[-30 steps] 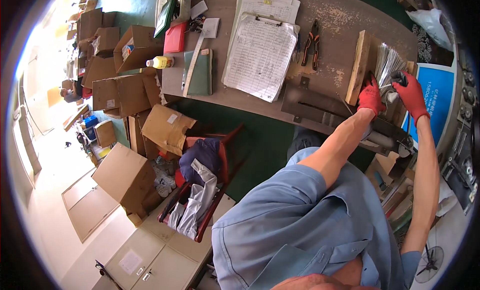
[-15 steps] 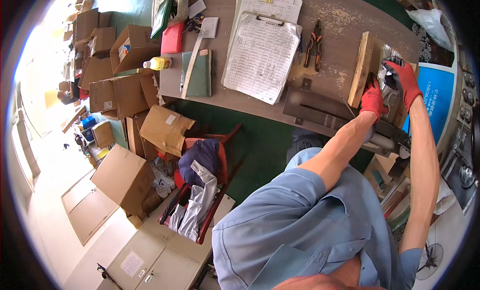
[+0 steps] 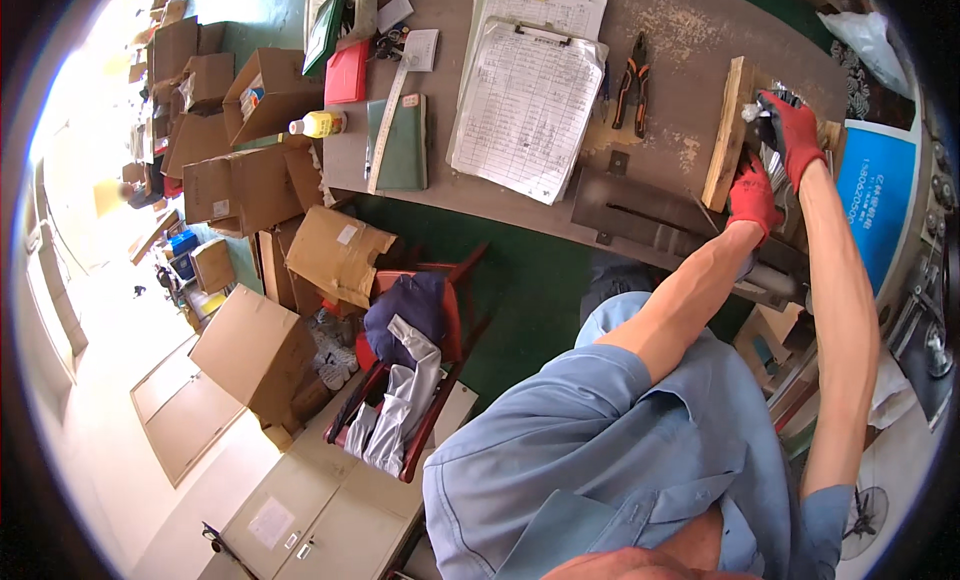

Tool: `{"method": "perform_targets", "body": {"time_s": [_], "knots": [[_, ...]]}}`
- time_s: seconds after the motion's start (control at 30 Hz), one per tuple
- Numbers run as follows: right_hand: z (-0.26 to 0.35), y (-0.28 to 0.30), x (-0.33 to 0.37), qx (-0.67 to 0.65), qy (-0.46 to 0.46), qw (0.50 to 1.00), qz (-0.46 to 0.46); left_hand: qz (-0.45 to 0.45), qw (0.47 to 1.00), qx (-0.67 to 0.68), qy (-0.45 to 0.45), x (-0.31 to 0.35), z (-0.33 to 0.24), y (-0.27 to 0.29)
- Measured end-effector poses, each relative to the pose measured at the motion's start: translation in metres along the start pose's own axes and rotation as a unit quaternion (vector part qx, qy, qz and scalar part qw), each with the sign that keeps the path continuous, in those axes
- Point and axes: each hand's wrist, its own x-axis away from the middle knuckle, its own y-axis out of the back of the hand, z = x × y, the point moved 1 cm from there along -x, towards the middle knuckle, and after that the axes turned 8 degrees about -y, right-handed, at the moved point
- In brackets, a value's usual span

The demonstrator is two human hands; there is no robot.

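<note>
Both my hands wear red gloves with dark fingers. They work at a wooden box-like frame at the right end of the table. My right hand is over its far part, fingers closed around a small whitish, crumpled-looking piece that sticks out on the left; its exact kind does not show. Nearer to me, my left hand reaches in beside the frame's left plank. Its fingertips are partly hidden in shadow, so their grip is unclear. Shiny thin pieces lie between the planks, mostly covered by my hands.
On the table lie orange-black pliers, clipboards with papers, a green notebook and a yellow bottle. A dark metal plate sits at the near edge. A red chair and cardboard boxes stand left.
My right hand has moved slightly left over the frame, and the whitish piece now shows at its fingers. My left hand stays nearly in place. The whole view has shifted a little.
</note>
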Motion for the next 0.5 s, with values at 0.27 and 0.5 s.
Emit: {"method": "perform_targets", "body": {"time_s": [0.27, 0.5], "knots": [[0.005, 0.002, -0.050, 0.054, 0.087, 0.993, -0.059, -0.003, 0.999, -0.044, 0.016, -0.003, -0.002, -0.011], [0.013, -0.023, -0.037, -0.022, 0.023, 0.999, 0.019, 0.008, 0.999, -0.033, 0.006, 0.001, -0.004, -0.002]]}}
